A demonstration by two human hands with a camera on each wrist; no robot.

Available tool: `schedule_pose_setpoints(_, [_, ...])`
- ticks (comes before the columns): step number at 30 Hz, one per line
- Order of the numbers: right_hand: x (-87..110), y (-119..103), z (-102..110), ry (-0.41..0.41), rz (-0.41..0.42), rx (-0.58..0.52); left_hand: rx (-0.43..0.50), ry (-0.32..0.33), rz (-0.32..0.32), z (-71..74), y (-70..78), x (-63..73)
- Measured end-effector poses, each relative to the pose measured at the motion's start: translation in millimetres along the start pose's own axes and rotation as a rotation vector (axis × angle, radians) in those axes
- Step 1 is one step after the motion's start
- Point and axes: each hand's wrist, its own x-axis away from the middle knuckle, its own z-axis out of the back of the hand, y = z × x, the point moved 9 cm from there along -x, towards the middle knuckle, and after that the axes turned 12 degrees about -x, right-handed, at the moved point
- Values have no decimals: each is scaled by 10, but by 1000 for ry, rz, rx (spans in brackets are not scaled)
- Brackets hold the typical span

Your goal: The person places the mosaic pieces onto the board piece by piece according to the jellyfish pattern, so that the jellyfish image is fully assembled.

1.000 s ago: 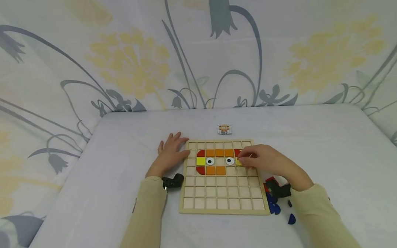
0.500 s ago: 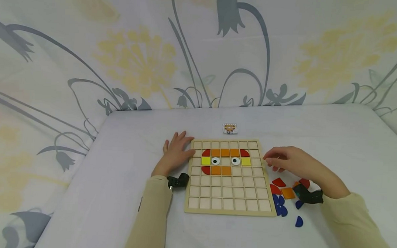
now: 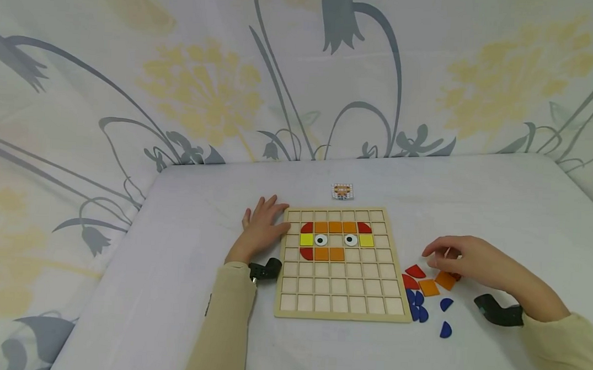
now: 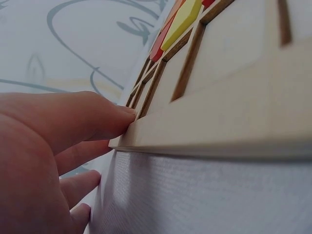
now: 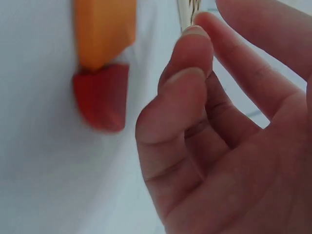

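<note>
head view: grid board (image 3: 339,287) on table (image 3: 201,214), edge touched by spread left hand (image 3: 261,230), apparently for steadying; right hand (image 3: 472,261) half-curled, nothing seen held, near loose tiles (image 3: 428,288), laid alongside probably for easy reach.

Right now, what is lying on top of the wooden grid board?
On the wooden grid board sit three red quarter-circle tiles, five orange square tiles, two yellow square tiles and two eye tiles. The left hand covers part of the board's edge; anything beneath is hidden.
</note>
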Motion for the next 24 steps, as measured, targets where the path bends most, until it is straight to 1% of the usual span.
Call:
schedule_pose_setpoints(3, [34, 108, 11, -14, -23, 8, 0, 6, -5, 1, 18, 2])
schedule_pose_setpoints(7, [63, 191, -59, -81, -34, -7, 1, 5, -15, -9, 38, 2])
schedule_pose_setpoints(9, [77, 203, -101, -115, -32, -10, 0, 2, -18, -15, 42, -1])
schedule_pose_setpoints(11, [89, 178, -135, -144, -13, -8, -5, 0, -15, -18, 37, -5])
schedule_pose_setpoints(12, [91, 170, -137, -145, -10, 3, -9, 0, -14, -18, 32, -7])
schedule_pose_setpoints(16, [72, 124, -124, -128, 10, 55, -16, -1, -5, -18, 5, -10])
schedule_pose_setpoints(20, [30, 127, -65, -54, -9, 119, -11, -3, -7, -19, -3, -8])
schedule_pose_setpoints(24, [7, 116, -17, 9, -13, 139, -11, -3, -7, -23, -13, -6])
